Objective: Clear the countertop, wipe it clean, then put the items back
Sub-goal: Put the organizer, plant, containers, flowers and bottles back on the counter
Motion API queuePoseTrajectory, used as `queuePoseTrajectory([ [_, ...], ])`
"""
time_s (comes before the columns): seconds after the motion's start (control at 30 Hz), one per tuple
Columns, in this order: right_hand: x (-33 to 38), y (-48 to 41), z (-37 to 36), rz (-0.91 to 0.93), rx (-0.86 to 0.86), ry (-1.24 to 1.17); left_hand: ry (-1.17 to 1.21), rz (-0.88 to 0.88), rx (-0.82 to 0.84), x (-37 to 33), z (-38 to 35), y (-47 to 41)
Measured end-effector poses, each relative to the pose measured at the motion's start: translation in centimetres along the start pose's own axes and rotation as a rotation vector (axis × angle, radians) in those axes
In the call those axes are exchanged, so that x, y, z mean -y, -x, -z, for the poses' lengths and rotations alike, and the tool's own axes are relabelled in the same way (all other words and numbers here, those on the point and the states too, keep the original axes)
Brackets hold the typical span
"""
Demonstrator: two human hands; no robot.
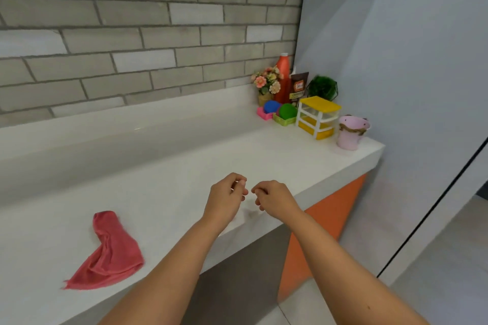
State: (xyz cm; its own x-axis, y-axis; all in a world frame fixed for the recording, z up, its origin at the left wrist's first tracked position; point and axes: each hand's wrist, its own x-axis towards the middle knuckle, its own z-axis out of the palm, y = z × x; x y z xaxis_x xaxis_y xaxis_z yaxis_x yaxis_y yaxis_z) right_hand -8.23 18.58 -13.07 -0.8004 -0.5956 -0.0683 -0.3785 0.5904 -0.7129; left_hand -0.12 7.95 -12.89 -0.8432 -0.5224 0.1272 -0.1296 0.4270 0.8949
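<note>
Left hand [227, 194] and right hand [273, 199] hover close together over the white countertop [184, 161] near its front edge, fingers loosely curled, holding nothing. Red cloth [111, 253] lies crumpled at left. Far right corner: orange bottle [283, 79], flower pot [267, 84], yellow mini drawers [318, 117], pink bucket [351, 133].

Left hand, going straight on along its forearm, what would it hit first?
The left hand would cross bare countertop, then probably meet the green basket beside the yellow drawers, though depth is unclear.
</note>
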Motion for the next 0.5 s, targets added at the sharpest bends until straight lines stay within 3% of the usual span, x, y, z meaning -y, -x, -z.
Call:
queuePoseTrajectory([
  [0.5,-11.5,-5.0,13.2,-0.156,-0.199,-0.001,0.071,-0.034,0.137,-5.7,-15.2,-7.9],
])
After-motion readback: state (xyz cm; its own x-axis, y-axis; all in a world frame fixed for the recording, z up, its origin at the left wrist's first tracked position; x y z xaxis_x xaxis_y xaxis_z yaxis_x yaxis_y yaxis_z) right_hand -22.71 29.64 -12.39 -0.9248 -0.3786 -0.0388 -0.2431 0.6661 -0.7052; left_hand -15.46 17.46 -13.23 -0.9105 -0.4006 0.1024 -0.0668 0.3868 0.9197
